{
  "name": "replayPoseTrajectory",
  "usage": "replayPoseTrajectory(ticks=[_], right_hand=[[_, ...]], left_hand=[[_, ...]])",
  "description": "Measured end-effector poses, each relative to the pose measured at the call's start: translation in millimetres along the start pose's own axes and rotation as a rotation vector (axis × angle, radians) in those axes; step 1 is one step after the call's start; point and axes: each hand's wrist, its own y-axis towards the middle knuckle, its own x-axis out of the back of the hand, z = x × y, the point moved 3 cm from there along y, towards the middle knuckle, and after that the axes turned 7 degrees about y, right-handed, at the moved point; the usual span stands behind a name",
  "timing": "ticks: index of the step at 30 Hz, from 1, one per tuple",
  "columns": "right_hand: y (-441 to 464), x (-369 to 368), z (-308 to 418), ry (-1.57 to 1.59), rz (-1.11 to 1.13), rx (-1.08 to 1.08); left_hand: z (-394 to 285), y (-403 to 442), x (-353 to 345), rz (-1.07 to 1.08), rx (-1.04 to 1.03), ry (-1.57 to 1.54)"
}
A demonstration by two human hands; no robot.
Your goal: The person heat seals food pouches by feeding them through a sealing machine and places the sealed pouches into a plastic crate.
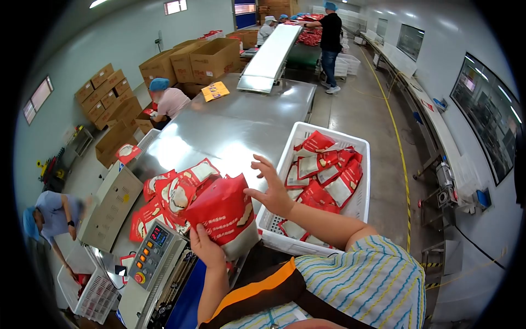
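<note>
A large red and white bag [224, 211] is held upright in front of me. My left hand [207, 247] grips its lower left side, with the thumb on the front. Beside the bag's upper right edge, my right hand [272, 188] is raised with its fingers spread, holding nothing. Behind the held bag, a pile of similar red bags [178, 196] lies on the metal table [208, 123]. To the right stands a white plastic crate [364, 181] with several red and white bags [342, 183] in it.
A machine with a control panel [150, 252] stands at the lower left. Beyond the table rises a white conveyor [271, 57]. One co-worker [49, 216] bends over a crate [98, 296] at left; another [172, 101] sits by cardboard boxes [213, 57]. A standing person [330, 41] is farther back.
</note>
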Motion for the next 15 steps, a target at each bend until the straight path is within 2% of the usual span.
replayPoseTrajectory(ticks=[1,2,3,4,6,10,11,12,13,15], right_hand=[[-1.1,-7.6,-17.3,0.117,-0.008,-0.178],[-7.3,-23.8,-39.8,0.415,0.126,-0.509],[-10.3,-39.9,-50.5,0.630,0.157,-0.559],[-13.5,-51.0,-61.4,0.715,0.253,-0.612],[-20.2,-74.5,-73.2,1.051,0.147,-0.770],[-31.5,-104.5,-86.2,1.129,0.306,-0.871],[-35.8,-111.1,-95.4,1.122,0.338,-0.923],[-40.4,-116.8,-105.8,1.116,0.371,-0.977],[-45.7,-125.0,-122.2,1.043,0.424,-0.906],[-42.8,-129.1,-117.1,0.671,0.335,-0.802]], left_hand=[[-5.0,-1.8,8.9,-0.027,-0.022,-0.011],[-10.0,-4.6,18.6,-0.051,-0.040,-0.019],[-14.1,-8.1,26.4,-0.037,-0.019,-0.009],[-11.4,-10.4,35.0,-0.055,-0.018,-0.002],[-0.5,-13.8,51.3,-0.093,-0.009,0.009],[14.9,-22.7,75.1,-0.217,0.165,-0.075],[18.0,-24.9,80.9,-0.304,0.168,0.018],[19.8,-27.7,83.4,-0.302,0.167,0.045],[23.5,-30.2,88.1,-0.304,0.165,0.072],[39.4,-35.7,111.0,-0.299,0.188,0.129]])
